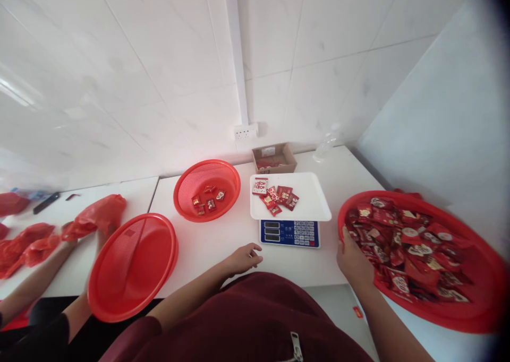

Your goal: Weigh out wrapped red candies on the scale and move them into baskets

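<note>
My right hand (356,261) grips the left rim of a big red basin (488,298) heaped with small red snack packets (414,248). Nothing shows in my left hand (243,258), which hovers over the table's front edge with its fingers loosely bent and apart. Just beyond it is a blue-fronted digital scale (287,233). Several red packets (284,195) and a white-and-red packet (260,186) lie on the scale's white tray (308,197). A red mesh basket (207,165) left of the scale has several packets on its bottom.
Another red basket (131,266) overhangs the table edge at left. Beside it a co-worker's hands hold a red plastic bag (99,213). An open cardboard box (292,163) and a clear bottle (326,147) stand near the wall. One packet (357,312) lies below the table.
</note>
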The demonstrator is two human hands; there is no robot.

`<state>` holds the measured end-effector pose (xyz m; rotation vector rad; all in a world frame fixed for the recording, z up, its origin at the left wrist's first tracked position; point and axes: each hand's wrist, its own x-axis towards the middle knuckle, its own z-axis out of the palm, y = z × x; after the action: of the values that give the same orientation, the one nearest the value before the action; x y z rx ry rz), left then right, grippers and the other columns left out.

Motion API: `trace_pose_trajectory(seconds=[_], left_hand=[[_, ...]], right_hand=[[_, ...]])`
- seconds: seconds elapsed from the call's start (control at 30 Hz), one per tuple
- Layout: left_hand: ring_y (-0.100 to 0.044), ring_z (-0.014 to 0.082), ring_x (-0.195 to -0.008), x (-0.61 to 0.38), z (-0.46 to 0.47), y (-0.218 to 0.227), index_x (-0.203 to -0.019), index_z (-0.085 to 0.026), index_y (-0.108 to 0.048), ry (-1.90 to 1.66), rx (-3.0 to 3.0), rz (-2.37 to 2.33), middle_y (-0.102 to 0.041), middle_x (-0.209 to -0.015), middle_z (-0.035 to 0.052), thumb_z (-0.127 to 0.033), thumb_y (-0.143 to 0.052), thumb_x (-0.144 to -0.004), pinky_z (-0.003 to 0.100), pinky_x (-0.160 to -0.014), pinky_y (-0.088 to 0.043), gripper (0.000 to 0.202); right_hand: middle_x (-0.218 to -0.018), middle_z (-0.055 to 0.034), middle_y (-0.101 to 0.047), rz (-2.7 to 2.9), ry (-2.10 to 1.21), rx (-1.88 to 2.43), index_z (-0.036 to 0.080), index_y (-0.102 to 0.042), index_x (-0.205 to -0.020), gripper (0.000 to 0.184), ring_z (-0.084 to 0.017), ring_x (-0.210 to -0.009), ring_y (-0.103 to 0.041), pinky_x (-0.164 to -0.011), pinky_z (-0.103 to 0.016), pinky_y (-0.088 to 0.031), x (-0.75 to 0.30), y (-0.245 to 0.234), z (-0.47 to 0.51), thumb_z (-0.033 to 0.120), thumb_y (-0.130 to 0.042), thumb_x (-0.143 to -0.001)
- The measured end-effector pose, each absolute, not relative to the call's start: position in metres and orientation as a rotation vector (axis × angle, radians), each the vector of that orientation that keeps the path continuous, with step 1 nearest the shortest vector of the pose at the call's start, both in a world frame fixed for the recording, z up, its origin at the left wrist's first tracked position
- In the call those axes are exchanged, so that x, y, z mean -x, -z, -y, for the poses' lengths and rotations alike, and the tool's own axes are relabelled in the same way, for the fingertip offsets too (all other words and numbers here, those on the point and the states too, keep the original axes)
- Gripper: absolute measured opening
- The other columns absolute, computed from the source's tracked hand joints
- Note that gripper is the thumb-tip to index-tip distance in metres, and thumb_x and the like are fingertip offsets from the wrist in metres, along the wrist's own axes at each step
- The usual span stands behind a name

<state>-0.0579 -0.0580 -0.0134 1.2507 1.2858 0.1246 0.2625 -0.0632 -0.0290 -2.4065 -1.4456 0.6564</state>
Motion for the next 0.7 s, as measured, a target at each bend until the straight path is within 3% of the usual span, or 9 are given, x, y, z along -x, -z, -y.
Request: trace_pose_trajectory(seconds=[0.27, 0.4, 0.5, 0.57, 0.7], left_hand=[[-0.057, 0.0138, -0.072, 0.064, 0.06, 0.012, -0.119, -0.017, -0.052, -0.105, -1.319, -1.348, -0.063, -0.089, 0.0027, -0.039, -0.053, -0.08, 0.026, -0.065, -0.045, 0.045], [-0.057, 0.02, -0.101, 0.082, 0.049, 0.01, -0.12, -0.017, -0.054, -0.239, -1.606, -1.553, -0.062, -0.113, 0.0095, -0.03, -0.051, -0.083, 0.033, -0.09, -0.044, 0.038], [-0.034, 0.025, -0.133, 0.116, 0.031, 0.003, -0.133, -0.018, -0.044, -0.388, -1.845, -1.872, -0.041, -0.142, 0.0131, -0.029, -0.051, -0.085, 0.04, -0.109, -0.028, 0.049], [-0.016, 0.0283, -0.142, 0.147, 0.016, -0.002, -0.141, -0.016, -0.033, -0.429, -1.822, -2.218, -0.025, -0.152, 0.0145, -0.035, -0.05, -0.086, 0.045, -0.113, -0.02, 0.06], [-0.011, 0.0382, -0.141, 0.207, -0.011, -0.003, -0.147, -0.012, -0.011, -0.356, -1.133, -2.716, -0.012, -0.153, 0.0242, -0.052, -0.053, -0.082, 0.055, -0.108, -0.024, 0.087]], right_hand=[[-0.143, -0.0224, -0.042, 1.449, -0.656, 2.422, 0.013, -0.025, -0.146, 0.063, -0.038, -0.11, -0.057, -0.087, -0.053, -0.044, -0.258, 0.023, 0.066, 0.035, -0.016, -0.087], [-0.144, -0.0195, -0.041, 1.441, -0.675, 2.445, 0.015, -0.024, -0.147, 0.064, -0.036, -0.113, -0.056, -0.089, -0.051, -0.044, -0.258, 0.021, 0.066, 0.036, -0.017, -0.087], [-0.145, -0.0183, -0.041, 1.433, -0.677, 2.455, 0.016, -0.025, -0.147, 0.065, -0.038, -0.114, -0.056, -0.088, -0.053, -0.045, -0.258, 0.022, 0.065, 0.038, -0.015, -0.086], [-0.144, -0.0194, -0.041, 1.439, -0.669, 2.438, 0.015, -0.025, -0.147, 0.066, -0.04, -0.113, -0.056, -0.087, -0.057, -0.045, -0.26, 0.026, 0.065, 0.039, -0.014, -0.086], [-0.143, -0.0201, -0.043, 1.467, -0.628, 2.388, 0.019, -0.021, -0.148, 0.068, -0.041, -0.109, -0.059, -0.087, -0.061, -0.044, -0.265, 0.04, 0.065, 0.042, -0.014, -0.085]])
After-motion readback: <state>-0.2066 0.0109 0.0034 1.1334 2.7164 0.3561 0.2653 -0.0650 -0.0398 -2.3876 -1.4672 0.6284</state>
